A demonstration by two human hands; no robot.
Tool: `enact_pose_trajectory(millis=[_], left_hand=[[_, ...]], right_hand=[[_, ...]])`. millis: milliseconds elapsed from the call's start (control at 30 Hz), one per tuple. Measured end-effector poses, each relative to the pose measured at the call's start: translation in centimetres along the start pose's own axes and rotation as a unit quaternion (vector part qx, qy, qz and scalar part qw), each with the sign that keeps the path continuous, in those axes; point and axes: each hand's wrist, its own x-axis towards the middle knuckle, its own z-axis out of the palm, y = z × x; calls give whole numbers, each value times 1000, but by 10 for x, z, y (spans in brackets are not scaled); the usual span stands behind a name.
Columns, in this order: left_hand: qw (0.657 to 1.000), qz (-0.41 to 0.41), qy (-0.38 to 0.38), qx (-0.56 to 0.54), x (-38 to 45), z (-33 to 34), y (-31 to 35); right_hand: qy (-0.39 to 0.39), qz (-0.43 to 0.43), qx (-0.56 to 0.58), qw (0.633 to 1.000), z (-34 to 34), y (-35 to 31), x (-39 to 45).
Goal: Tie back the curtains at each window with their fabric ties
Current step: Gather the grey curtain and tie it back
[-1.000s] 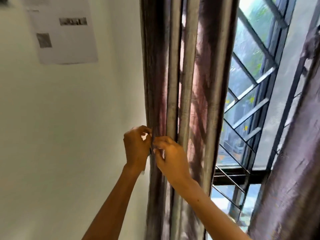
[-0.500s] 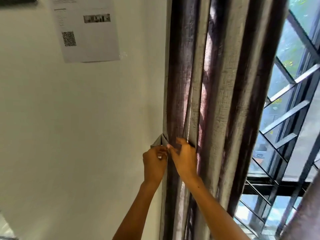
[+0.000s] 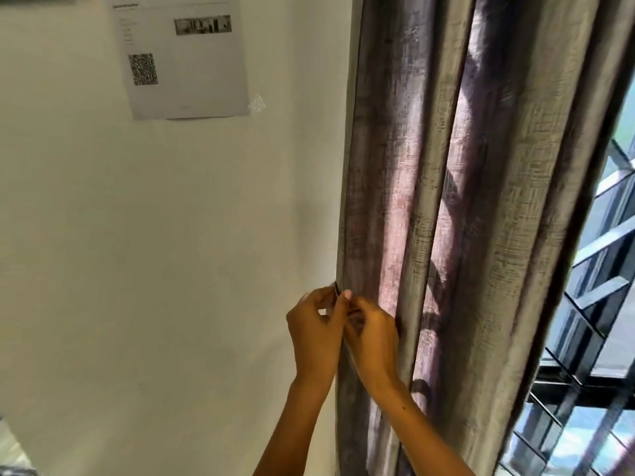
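1. Two hands meet at the wall-side edge of the gathered curtain point(image 3: 443, 207): the left hand point(image 3: 314, 333) and the right hand point(image 3: 372, 341) are both curled, fingertips together, pinching a narrow dark strip that appears to be the fabric tie point(image 3: 336, 289). Only a sliver of it shows above the left hand's thumb, so whether each grip holds the tie alone or curtain edge with it cannot be told.

2. One tie is in view, sitting right at the curtain's left edge beside the wall point(image 3: 154, 252), about midway down the visible drape. Whether it already wraps round the bundle is hidden by the folds.

3. Done well, this step probably calls for keeping both pinches close together and the strip taut while it is drawn round or fastened, so the folds stay bunched and do not spill back toward the window point(image 3: 598, 304). Pulling level, not downward, should keep the bundle from sagging.

4. One risk, as a judgement: the cloth looks smooth and slack, and a short end held only by fingertips could slip out before it is secured.

5. Counted outward: two hands, two bare forearms, one tie, one curtain panel hanging in several deep folds, one barred window at right with a metal grille, and one printed sheet point(image 3: 185, 60) taped high on the wall, bearing one square code and one small photo strip.
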Motion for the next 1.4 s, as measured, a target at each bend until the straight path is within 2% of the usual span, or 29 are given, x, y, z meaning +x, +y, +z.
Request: enact_pose_trajectory(millis=[100, 233, 300, 367, 433, 600, 767, 867, 933, 1000, 1067, 1167, 1300, 1400], left_hand=[[999, 15, 11, 32, -1, -8, 1], [997, 50, 20, 47, -5, -20, 2], [997, 52, 20, 51, -9, -25, 4], [997, 53, 15, 55, -14, -28, 6], [996, 61, 12, 60, -18, -32, 7], [996, 76, -21, 47, -24, -45, 5], [994, 83, -42, 57, -23, -59, 7], [995, 74, -18, 63, -22, -67, 8], [996, 62, 18, 65, -24, -70, 9], [995, 48, 50, 68, -28, -69, 11], [994, 31, 72, 75, -34, -66, 12], [995, 21, 87, 46, -44, -62, 13], [997, 57, 59, 4, -54, -65, 12], [996, 77, 36, -15, -56, -72, 12]], right_hand=[[-19, 13, 39, 999, -5, 3, -15], [-71, -54, 58, 994, -16, -8, -28], [-28, -48, 57, 997, -20, -13, -34], [79, -15, 35, 996, -26, -12, -36], [124, -13, 4, 992, -31, -11, -35], [59, 47, 118, 990, -36, -6, -18], [-19, 66, 196, 978, -30, -3, -8], [-20, 36, 215, 976, -23, -10, -10], [35, 9, 187, 982, -19, -18, -18], [113, -32, 111, 987, -15, -25, -31], [152, -82, 71, 982, -11, -30, -48], [111, -125, 46, 985, -5, -33, -69], [39, -116, 102, 987, -2, -31, -83], [22, -167, 45, 985, -5, -30, -85]])
